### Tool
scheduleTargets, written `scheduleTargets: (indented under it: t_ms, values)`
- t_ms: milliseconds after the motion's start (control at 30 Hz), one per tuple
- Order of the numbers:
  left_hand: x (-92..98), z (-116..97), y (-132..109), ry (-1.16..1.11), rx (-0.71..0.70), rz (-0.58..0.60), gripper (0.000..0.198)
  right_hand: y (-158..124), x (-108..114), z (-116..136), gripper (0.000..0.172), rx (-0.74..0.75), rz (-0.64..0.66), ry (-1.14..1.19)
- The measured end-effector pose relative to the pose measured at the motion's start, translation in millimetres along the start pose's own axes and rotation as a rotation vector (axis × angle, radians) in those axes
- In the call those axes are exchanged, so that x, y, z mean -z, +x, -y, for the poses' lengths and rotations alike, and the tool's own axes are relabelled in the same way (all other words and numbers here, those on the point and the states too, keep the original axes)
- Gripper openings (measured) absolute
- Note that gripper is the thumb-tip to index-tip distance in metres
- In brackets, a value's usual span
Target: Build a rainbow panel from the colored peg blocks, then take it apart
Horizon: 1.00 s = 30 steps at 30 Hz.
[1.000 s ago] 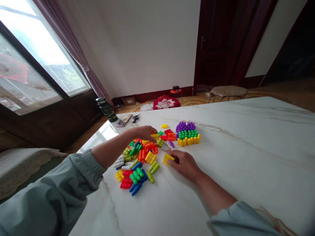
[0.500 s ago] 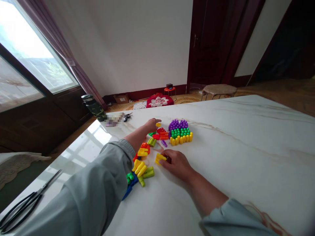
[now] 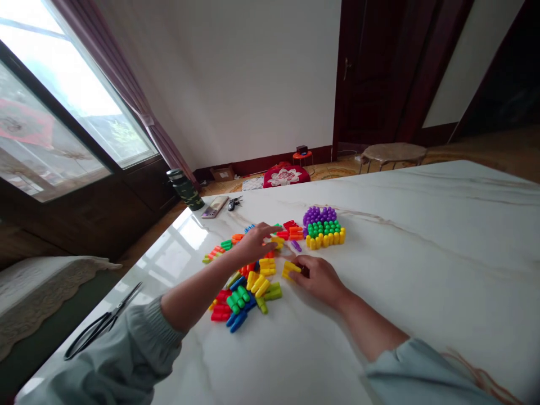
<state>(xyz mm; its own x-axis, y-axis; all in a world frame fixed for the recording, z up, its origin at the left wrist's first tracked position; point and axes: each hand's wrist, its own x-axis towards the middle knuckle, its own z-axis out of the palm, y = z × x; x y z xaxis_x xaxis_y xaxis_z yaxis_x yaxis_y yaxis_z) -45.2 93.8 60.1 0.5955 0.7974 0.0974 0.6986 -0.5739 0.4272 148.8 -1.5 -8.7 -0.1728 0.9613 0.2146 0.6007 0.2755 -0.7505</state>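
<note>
My left hand (image 3: 255, 246) is over the far side of a pile of coloured plastic bullet-shaped building blocks, its fingers closed on a yellow building block (image 3: 277, 242). Nearer me, my right hand (image 3: 319, 280) pinches another yellow building block (image 3: 290, 270) between thumb and fingers, just above the table. Between and left of the hands lie loose blocks: yellow ones (image 3: 258, 284), green ones (image 3: 238, 299), blue ones (image 3: 237, 322) and red ones (image 3: 220, 313). Beyond my right hand stands an assembled group with purple (image 3: 319, 216), green and yellow rows. A small purple block (image 3: 296, 246) lies beside it.
The white marbled table (image 3: 405, 253) carries black-handled scissors (image 3: 103, 326) at the left. A camouflage flask (image 3: 185, 190), a phone (image 3: 215, 207) and keys (image 3: 234, 203) are near the far left edge. A stool (image 3: 394, 152) stands beyond the table.
My left hand has come back nearer me with its yellow block, toward my right hand. My right hand keeps its block almost still. The camera view has turned slightly left.
</note>
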Motion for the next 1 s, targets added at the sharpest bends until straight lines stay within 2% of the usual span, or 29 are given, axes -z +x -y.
scheduleTargets:
  t_ms: [167,267,333,467,567,633,767,900,1000]
  values:
    - [9.5,-14.8,-74.1,-0.008,0.001,-0.048,0.042,4.6,-7.0,-10.5,0.020,0.024,-0.066,0.084]
    - [13.6,-21.1,-111.0,0.017,0.031,-0.016,0.043,7.7,-8.4,-12.1,0.019,0.008,-0.125,0.083]
    - [9.2,-25.5,-132.8,0.082,0.055,0.015,0.050,8.1,-7.2,-9.4,0.018,0.015,-0.109,0.026]
    - [-10.3,-33.5,-162.2,0.220,0.117,0.072,0.079,6.1,-6.4,-3.8,0.018,0.038,-0.083,-0.118]
    - [-25.0,-36.3,-168.0,0.236,0.175,0.108,0.087,4.9,-9.4,-3.8,0.017,0.071,-0.095,-0.198]
    - [-36.4,-37.7,-165.3,0.242,0.193,0.081,0.085,4.9,-11.4,-4.1,0.017,0.089,-0.120,-0.225]
    - [-69.5,-44.2,-152.6,0.260,0.213,-0.136,0.076,5.4,-12.2,-3.8,0.017,0.127,-0.190,-0.137]
    - [-98.6,-50.1,-142.4,0.295,0.271,-0.375,0.069,5.4,-10.6,-7.6,0.022,-0.018,-0.284,0.106]
    - [-104.8,-51.1,-140.9,0.294,0.282,-0.436,0.067,4.0,-11.0,-10.4,0.033,-0.122,-0.327,0.160]
